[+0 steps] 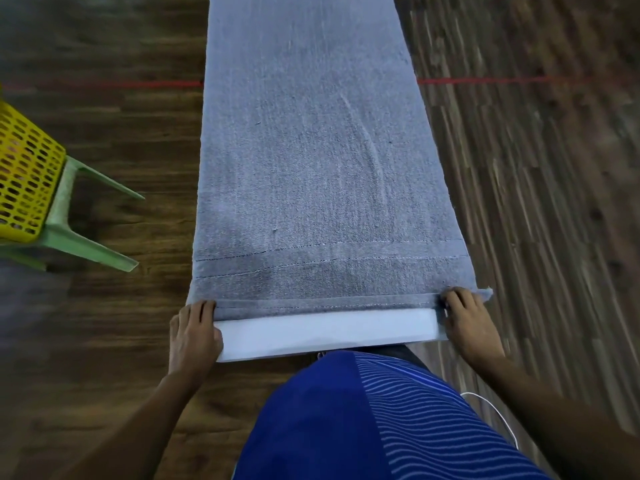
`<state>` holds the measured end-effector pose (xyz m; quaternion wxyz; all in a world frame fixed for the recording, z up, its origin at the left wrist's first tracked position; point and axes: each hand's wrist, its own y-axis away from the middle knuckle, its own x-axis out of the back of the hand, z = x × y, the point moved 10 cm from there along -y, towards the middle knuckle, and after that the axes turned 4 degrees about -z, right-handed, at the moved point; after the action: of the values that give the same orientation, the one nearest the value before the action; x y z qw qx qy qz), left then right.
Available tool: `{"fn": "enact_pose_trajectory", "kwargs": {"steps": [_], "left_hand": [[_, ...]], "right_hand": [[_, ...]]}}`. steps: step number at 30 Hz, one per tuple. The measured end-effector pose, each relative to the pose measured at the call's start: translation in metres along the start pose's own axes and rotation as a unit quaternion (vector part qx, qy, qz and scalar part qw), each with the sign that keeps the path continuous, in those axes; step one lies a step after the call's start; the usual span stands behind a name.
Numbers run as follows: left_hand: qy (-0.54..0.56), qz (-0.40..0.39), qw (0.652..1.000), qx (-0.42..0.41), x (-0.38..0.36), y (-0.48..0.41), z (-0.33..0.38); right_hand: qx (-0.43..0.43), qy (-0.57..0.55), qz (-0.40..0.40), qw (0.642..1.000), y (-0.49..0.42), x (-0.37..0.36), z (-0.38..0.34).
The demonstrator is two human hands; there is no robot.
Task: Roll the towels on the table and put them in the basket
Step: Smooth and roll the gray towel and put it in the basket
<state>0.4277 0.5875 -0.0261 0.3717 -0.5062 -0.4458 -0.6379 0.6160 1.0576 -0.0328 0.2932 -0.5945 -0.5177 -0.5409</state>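
the towel [311, 168] lay flat along the desk [322, 336], its near hem just short of the bare white edge. i had my left hand [194, 327] and right hand [465, 317] at the two hem corners, fingers [204, 306] curled onto the cloth and pinching it, one each side so the first turn would start even, i judged. the basket [24, 174] sat well off to the left on a stool [79, 237].

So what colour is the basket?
The basket is yellow, seen in the head view.
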Motion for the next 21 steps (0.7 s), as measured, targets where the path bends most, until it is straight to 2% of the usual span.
{"fn": "enact_pose_trajectory", "kwargs": {"steps": [4,7,12,15,18,21], "left_hand": [[-0.067,0.018,0.998,0.004,0.005,0.0,-0.003],[-0.06,0.014,0.998,-0.003,0.01,-0.008,-0.002],[-0.052,0.019,0.998,-0.001,0.023,-0.021,-0.002],[-0.078,-0.02,0.996,-0.025,0.024,-0.026,0.001],[-0.068,-0.076,0.994,0.036,0.018,-0.04,-0.01],[-0.094,-0.058,0.991,0.078,0.021,-0.051,-0.013]], "right_hand": [[0.003,-0.021,0.013,1.0,-0.007,0.008,0.003],[-0.008,-0.034,0.009,0.999,-0.016,0.013,0.004],[-0.025,0.056,-0.017,0.998,-0.026,0.018,0.01],[-0.076,0.059,-0.038,0.995,-0.035,0.018,0.021],[-0.126,0.041,-0.056,0.99,-0.045,0.015,0.027],[-0.145,-0.014,-0.014,0.989,-0.052,0.024,0.024]]}}
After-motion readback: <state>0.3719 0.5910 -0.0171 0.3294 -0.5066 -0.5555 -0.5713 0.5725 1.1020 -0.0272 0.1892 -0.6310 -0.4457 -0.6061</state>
